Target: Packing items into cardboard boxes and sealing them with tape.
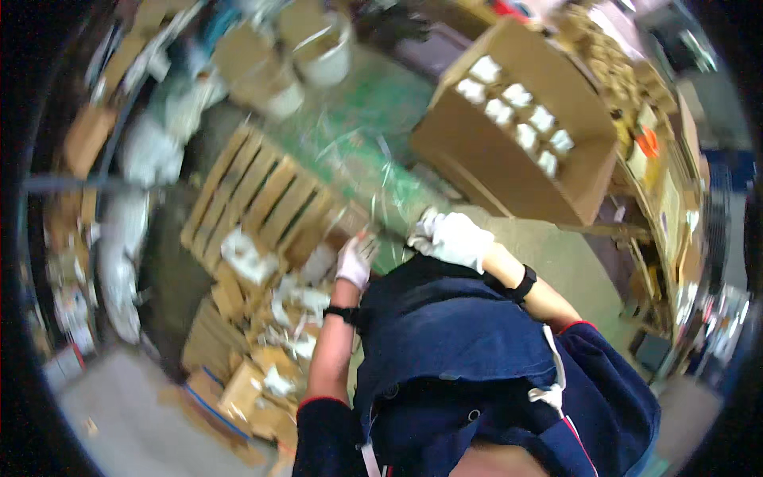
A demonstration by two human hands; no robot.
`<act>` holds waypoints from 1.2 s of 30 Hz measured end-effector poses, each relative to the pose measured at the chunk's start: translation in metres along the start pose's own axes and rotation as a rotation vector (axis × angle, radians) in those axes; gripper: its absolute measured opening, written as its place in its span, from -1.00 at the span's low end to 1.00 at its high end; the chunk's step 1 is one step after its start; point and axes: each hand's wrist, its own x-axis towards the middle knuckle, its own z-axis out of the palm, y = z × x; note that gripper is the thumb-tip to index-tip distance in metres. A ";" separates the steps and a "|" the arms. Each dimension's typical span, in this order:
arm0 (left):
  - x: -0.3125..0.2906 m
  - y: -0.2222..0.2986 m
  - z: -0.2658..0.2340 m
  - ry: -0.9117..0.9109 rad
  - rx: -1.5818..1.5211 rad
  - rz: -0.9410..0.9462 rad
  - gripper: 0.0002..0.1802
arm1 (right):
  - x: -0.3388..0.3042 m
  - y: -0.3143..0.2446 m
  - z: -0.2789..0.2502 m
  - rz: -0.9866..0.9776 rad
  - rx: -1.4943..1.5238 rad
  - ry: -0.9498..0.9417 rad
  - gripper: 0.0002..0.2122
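Both my hands wear white gloves and are held in front of my dark blue apron [457, 334]. My left hand [356, 261] is left of the apron's edge, with something small and reddish at its fingertips; blur hides how its fingers are bent. My right hand [451, 238] is curled closed at the apron's far edge, and what lies in its fingers cannot be made out. Ahead and to the right, a large open cardboard box [481, 171] holds several white pieces [517, 95] in rows.
A wooden pallet [258, 187] lies on the floor to the left. Nearer me are a heap of cardboard scraps [246, 378] and white wrapping [298, 310]. White buckets [326, 63] stand at the far left. Along the right runs a wooden workbench [664, 215] with an orange object [648, 143].
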 end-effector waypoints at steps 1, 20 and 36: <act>0.010 0.009 0.012 0.022 -0.080 0.007 -0.68 | -0.003 0.007 -0.019 0.023 0.068 0.008 -0.78; 0.072 0.318 0.541 -0.464 0.840 0.902 -0.69 | -0.077 0.174 -0.100 0.671 0.960 0.888 -0.78; 0.398 0.421 0.879 -0.369 2.090 1.347 -0.51 | -0.019 0.204 -0.093 1.383 0.202 1.136 -0.83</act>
